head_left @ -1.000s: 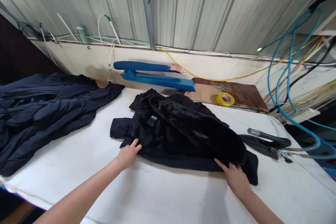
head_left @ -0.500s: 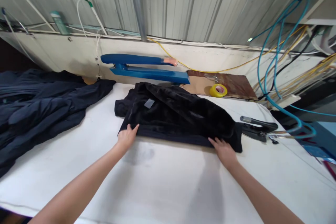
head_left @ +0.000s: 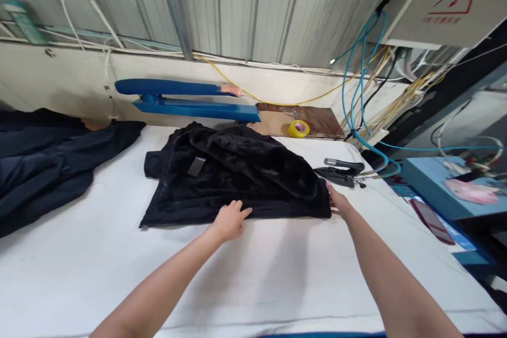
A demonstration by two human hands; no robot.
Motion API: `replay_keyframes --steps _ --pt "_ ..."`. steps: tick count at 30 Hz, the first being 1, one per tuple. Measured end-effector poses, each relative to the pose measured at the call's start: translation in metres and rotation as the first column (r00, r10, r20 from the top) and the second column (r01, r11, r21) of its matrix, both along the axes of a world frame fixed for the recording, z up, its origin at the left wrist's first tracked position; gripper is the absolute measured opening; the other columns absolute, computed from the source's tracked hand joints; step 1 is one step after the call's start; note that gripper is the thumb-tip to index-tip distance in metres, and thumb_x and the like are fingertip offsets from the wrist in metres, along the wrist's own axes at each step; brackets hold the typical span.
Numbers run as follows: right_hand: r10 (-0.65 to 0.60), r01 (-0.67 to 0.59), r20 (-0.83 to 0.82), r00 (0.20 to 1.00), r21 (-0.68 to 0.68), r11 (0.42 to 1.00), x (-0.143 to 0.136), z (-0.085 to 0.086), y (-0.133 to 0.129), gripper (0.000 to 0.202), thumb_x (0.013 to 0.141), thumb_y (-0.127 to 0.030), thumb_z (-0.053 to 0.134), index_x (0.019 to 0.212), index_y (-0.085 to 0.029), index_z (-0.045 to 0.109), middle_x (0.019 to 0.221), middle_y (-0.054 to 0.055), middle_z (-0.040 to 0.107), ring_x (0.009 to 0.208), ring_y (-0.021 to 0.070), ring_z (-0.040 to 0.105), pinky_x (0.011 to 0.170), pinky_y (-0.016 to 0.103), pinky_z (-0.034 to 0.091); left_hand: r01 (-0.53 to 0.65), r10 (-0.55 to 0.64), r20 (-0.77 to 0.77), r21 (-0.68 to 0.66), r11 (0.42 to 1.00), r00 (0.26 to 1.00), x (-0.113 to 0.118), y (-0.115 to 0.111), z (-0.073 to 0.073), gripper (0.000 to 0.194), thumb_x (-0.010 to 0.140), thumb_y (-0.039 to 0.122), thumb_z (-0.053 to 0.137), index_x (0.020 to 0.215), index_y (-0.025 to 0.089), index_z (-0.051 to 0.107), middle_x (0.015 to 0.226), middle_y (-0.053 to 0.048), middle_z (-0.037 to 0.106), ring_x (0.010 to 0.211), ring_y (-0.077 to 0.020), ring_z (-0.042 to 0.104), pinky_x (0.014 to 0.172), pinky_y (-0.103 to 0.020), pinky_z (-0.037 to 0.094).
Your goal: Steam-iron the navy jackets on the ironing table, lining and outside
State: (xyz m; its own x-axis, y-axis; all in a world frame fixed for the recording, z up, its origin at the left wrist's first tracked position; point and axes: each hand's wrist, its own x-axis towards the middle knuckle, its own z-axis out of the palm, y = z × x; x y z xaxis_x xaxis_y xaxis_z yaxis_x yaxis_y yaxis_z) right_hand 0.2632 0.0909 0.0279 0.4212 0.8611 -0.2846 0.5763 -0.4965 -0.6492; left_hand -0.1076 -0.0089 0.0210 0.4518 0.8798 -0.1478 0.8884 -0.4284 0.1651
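Note:
A black plush-lined garment point(head_left: 237, 169) lies on the white-covered table point(head_left: 245, 285), its lining partly showing and a small grey label point(head_left: 196, 166) on the left part. My left hand point(head_left: 231, 220) rests on the middle of its near edge, fingers apart, with one digit pointing right. At the garment's right end, my right hand point(head_left: 337, 202) is closed on the edge, some of its fingers hidden by the cloth. Just behind that hand sits an iron point(head_left: 341, 171) with a dark handle.
Another dark navy garment point(head_left: 59, 163) is heaped at the left. Against the wall stand a blue sleeve board point(head_left: 186, 100) and a roll of yellow tape point(head_left: 298, 128) on a brown board point(head_left: 325, 121). Blue hoses point(head_left: 362, 74) hang at right, near a phone point(head_left: 431, 221).
My left hand has let go of the left part of the near edge and moved right to its middle. My right hand has shifted to the right end. The view has turned right.

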Motion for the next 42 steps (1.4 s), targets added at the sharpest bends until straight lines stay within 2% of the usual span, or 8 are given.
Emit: replay_keyframes --steps 4,8,14,21,25,31,36,42 --pt "0.046 -0.025 -0.247 0.968 0.089 0.996 -0.013 0.0 0.029 0.051 0.066 -0.056 0.055 0.091 -0.012 0.063 0.082 0.013 0.066 0.076 0.0225 0.06 0.068 0.037 0.047 -0.059 0.06 -0.101 0.012 0.998 0.993 0.016 0.0 -0.022 0.066 0.075 0.01 0.039 0.131 0.043 0.023 0.099 -0.006 0.045 0.09 -0.0197 0.046 0.067 -0.027 0.042" --pt "0.104 -0.072 -0.069 0.992 0.365 0.928 -0.001 -0.004 0.038 0.047 0.076 -0.042 0.046 0.114 -0.016 0.054 0.105 0.008 0.061 0.094 0.0207 0.056 0.082 0.031 0.042 -0.105 0.096 -0.182 -0.039 0.994 0.979 0.013 -0.009 -0.023 0.076 0.073 0.006 0.039 0.131 0.047 0.013 0.097 -0.005 0.044 0.085 -0.0181 0.048 0.067 -0.027 0.042" --pt "0.14 -0.158 0.25 0.958 0.057 0.986 0.028 -0.033 0.011 0.048 0.08 -0.035 0.038 0.118 -0.007 0.048 0.092 0.016 0.063 0.087 0.0258 0.058 0.075 0.035 0.041 -0.056 0.054 -0.022 -0.135 0.989 0.998 0.045 -0.013 -0.007 0.062 0.07 0.01 0.045 0.127 0.034 0.038 0.098 -0.005 0.05 0.09 -0.0181 0.049 0.074 -0.026 0.043" --pt "0.275 -0.316 0.345 0.897 0.067 0.946 0.026 -0.045 -0.029 0.031 0.084 -0.026 0.029 0.109 -0.022 0.047 0.063 0.002 0.058 0.059 0.017 0.054 0.058 0.026 0.035 -0.128 0.124 0.168 0.017 0.992 0.978 0.131 0.018 -0.031 0.035 0.085 0.03 0.035 0.118 0.031 0.049 0.092 -0.003 0.053 0.086 -0.0143 0.05 0.074 -0.025 0.042" --pt "0.157 -0.247 0.485 0.86 0.126 0.961 0.024 -0.042 -0.045 0.03 0.084 -0.033 0.032 0.102 -0.017 0.051 0.077 0.008 0.06 0.07 0.0205 0.054 0.062 0.029 0.036 -0.148 0.127 0.162 0.121 0.982 0.979 0.159 0.02 -0.04 0.034 0.083 0.036 0.041 0.117 0.035 0.049 0.104 -0.004 0.051 0.098 -0.0178 0.044 0.089 -0.036 0.036" --pt "0.491 -0.741 0.661 0.567 0.149 0.655 0.004 -0.051 -0.069 0.041 0.086 -0.034 0.029 0.118 -0.016 0.047 0.124 0.012 0.047 0.118 0.0242 0.033 0.094 0.041 0.025 -0.137 0.114 0.132 0.178 0.974 0.985 0.172 0.022 -0.039 0.041 0.082 0.049 0.038 0.122 0.046 0.038 0.135 0.003 0.032 0.123 -0.0289 0.021 0.096 -0.064 0.0" --pt "0.554 -0.749 0.674 0.489 -0.001 0.663 0.003 -0.068 -0.071 0.057 0.085 -0.043 0.025 0.136 -0.018 0.023 0.141 0.007 0.024 0.13 0.0255 0.006 0.098 0.054 0.012 -0.174 0.164 0.109 0.095 0.98 0.98 0.183 0.032 -0.034 0.052 0.075 0.053 0.045 0.125 0.042 0.036 0.136 0.0 0.03 0.124 -0.0357 0.014 0.09 -0.071 0.001" --pt "0.656 -0.829 0.57 0.495 0.082 0.553 0.025 -0.065 -0.069 0.045 0.086 -0.043 0.025 0.126 -0.031 0.041 0.135 0.003 0.036 0.126 0.0239 0.023 0.097 0.051 0.02 -0.163 0.151 0.122 0.09 0.983 0.981 0.197 0.043 -0.022 0.05 0.078 0.043 0.046 0.126 0.033 0.038 0.122 -0.007 0.039 0.116 -0.0297 0.027 0.095 -0.063 0.014"
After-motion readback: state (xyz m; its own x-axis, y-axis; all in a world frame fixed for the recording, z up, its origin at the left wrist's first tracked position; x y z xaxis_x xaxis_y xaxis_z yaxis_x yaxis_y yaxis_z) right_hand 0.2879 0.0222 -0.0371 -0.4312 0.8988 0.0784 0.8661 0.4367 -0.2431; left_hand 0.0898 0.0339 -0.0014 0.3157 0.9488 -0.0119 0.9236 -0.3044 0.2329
